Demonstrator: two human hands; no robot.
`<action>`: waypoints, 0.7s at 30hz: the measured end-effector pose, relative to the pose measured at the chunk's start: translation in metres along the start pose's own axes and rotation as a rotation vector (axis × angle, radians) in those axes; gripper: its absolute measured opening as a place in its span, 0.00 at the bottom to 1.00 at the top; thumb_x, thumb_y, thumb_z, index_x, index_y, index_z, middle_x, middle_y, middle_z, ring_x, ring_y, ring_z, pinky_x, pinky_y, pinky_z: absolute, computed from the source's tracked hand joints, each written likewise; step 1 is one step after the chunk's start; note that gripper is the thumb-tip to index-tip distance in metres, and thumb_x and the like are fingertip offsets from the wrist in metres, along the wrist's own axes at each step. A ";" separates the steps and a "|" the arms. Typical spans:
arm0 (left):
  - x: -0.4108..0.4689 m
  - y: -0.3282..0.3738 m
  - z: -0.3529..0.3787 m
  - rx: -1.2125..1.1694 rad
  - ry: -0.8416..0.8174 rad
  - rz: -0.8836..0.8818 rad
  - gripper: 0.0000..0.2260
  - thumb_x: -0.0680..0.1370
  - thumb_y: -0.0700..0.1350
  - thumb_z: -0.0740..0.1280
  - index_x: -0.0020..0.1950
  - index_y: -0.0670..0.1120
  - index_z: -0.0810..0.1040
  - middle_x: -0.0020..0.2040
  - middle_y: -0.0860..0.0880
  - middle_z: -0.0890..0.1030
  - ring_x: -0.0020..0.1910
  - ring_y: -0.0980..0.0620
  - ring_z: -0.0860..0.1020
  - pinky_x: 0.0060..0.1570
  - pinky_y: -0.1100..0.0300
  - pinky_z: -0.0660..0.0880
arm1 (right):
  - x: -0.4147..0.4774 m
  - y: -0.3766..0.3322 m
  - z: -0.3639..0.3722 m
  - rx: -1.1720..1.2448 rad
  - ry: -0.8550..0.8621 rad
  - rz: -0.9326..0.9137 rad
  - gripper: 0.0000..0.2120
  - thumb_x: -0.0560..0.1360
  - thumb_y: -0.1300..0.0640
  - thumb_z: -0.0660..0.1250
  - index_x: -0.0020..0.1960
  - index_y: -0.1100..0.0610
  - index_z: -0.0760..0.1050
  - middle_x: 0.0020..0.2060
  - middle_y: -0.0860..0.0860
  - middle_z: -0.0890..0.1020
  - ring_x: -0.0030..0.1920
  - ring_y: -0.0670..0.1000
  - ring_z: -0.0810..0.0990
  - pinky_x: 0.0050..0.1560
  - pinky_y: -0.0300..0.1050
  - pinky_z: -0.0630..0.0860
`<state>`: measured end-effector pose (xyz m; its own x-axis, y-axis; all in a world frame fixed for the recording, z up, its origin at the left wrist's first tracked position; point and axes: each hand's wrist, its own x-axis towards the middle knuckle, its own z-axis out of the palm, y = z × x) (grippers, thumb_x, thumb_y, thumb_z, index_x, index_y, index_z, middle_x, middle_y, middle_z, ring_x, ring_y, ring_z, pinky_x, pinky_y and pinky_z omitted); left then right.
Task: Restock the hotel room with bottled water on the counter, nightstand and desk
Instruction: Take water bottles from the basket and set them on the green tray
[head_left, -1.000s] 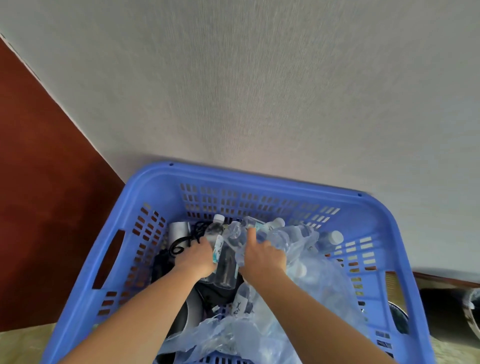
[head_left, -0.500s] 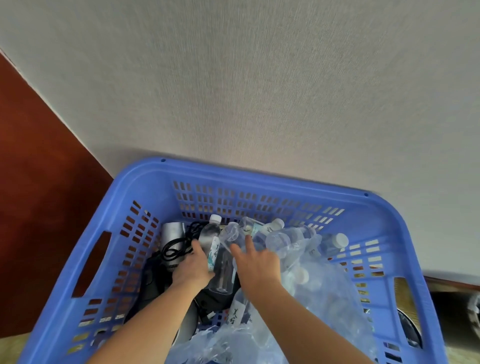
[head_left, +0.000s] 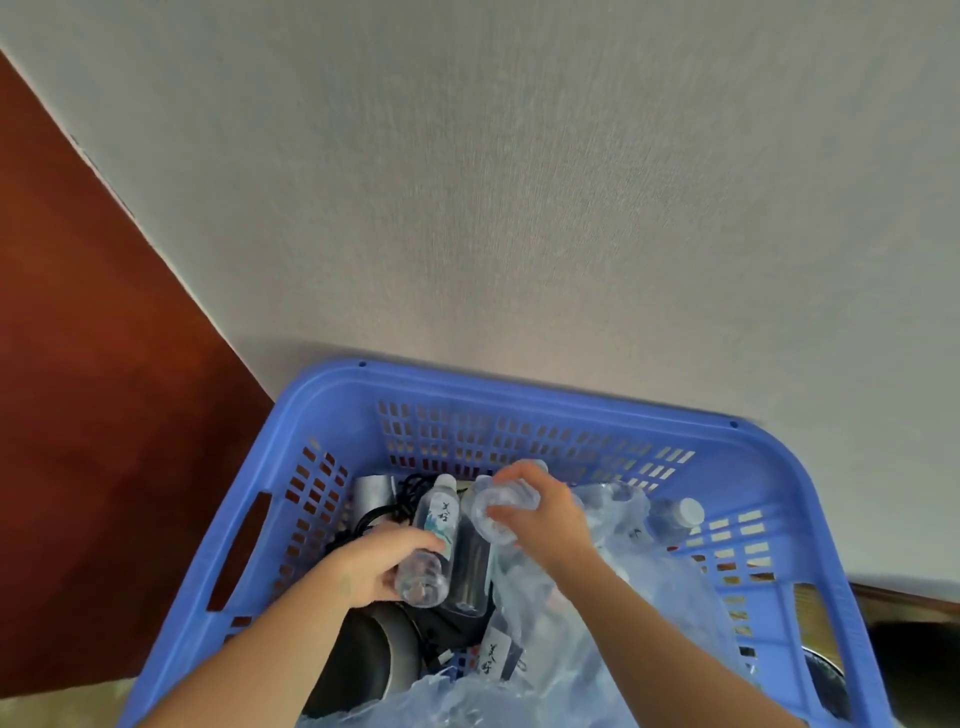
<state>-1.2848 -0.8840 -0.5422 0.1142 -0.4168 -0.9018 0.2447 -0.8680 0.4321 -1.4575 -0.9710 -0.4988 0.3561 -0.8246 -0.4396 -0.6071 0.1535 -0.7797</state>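
Bottled water: several small clear bottles, all inside the blue plastic basket (head_left: 769, 467); two are in the person's hands.
Labelled bottle (head_left: 434, 535): in the left hand, tilted, white cap at the far end, base towards the person, dark script on the label facing up.
Second bottle (head_left: 493, 512): in the right hand, just right of the labelled bottle's cap end, ribbed base turned towards the left hand. Cap end is hidden by fingers.
Third bottle (head_left: 470, 569): lies between the two hands, just beside the labelled bottle. Contact with it cannot be told.
Capped bottle (head_left: 675, 517): right of the right hand, near the basket's right wall, white cap showing, body partly under wrap.
Left hand (head_left: 374, 566): fingers and thumb curled round the lower half of the labelled bottle.
Right hand (head_left: 545, 514): fingers curled over the second bottle, gripping it from above.
Shrink wrap (head_left: 597, 613): crumpled clear film, under and right of the right forearm, more bottles blurred inside it.
Black cable (head_left: 410, 491): coiled just beyond the left hand.
Silver cylinder (head_left: 371, 491): beside the cable, on its left.
Dark round item (head_left: 374, 654): under the left forearm, type not clear.
Basket handle slot (head_left: 241, 551): left of the left hand.
Grey wall (head_left: 519, 208): beyond the basket.
Red-brown panel (head_left: 78, 415): left of the left arm.
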 end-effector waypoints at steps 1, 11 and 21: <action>-0.009 0.000 -0.004 -0.048 -0.015 0.000 0.15 0.74 0.39 0.73 0.60 0.40 0.79 0.52 0.39 0.84 0.51 0.42 0.82 0.58 0.45 0.78 | -0.003 -0.005 -0.002 0.092 -0.007 0.003 0.09 0.73 0.57 0.72 0.46 0.43 0.77 0.48 0.42 0.80 0.41 0.45 0.80 0.42 0.48 0.82; -0.083 0.038 -0.027 -0.348 -0.070 0.166 0.18 0.76 0.39 0.72 0.65 0.39 0.74 0.58 0.36 0.81 0.52 0.42 0.81 0.53 0.44 0.80 | -0.023 -0.085 -0.004 0.254 -0.010 -0.055 0.08 0.74 0.55 0.72 0.40 0.51 0.73 0.40 0.41 0.81 0.34 0.44 0.75 0.39 0.40 0.72; -0.186 0.080 -0.070 -0.520 -0.132 0.483 0.14 0.77 0.37 0.64 0.62 0.41 0.72 0.46 0.38 0.84 0.36 0.46 0.81 0.36 0.55 0.72 | -0.050 -0.172 -0.023 0.722 -0.323 0.062 0.23 0.76 0.64 0.65 0.69 0.56 0.66 0.66 0.59 0.73 0.60 0.65 0.77 0.60 0.64 0.76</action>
<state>-1.2194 -0.8575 -0.3399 0.2161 -0.7792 -0.5884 0.6265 -0.3516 0.6956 -1.3875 -0.9686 -0.3320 0.5920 -0.6212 -0.5134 -0.0610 0.6007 -0.7971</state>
